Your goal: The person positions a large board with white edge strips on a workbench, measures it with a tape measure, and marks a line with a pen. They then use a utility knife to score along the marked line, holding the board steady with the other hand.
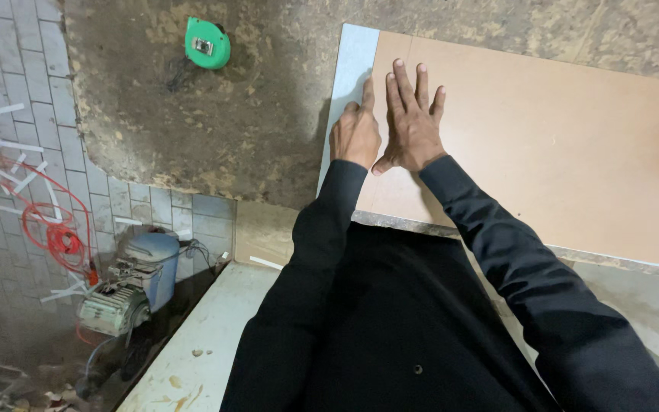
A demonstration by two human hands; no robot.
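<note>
A brown board (pixel 543 145) lies on a larger pale grey panel (pixel 354 61) on a rough chipboard worktop (pixel 253 114). My right hand (pixel 412 118) rests flat on the brown board near its left edge, fingers spread and pointing away from me. Beside it, my left hand (pixel 355 130) is curled, with its index finger stretched along the board's left edge where it meets the pale panel. Neither hand holds anything. Both arms are in black sleeves.
A green tape measure (pixel 207 43) lies on the worktop to the far left. Below the worktop, on a tiled floor, sit a small compressor-like machine (pixel 127 286), a coiled red cable (pixel 59 229) and scattered white strips. A stained pale surface (pixel 200 351) stands before me.
</note>
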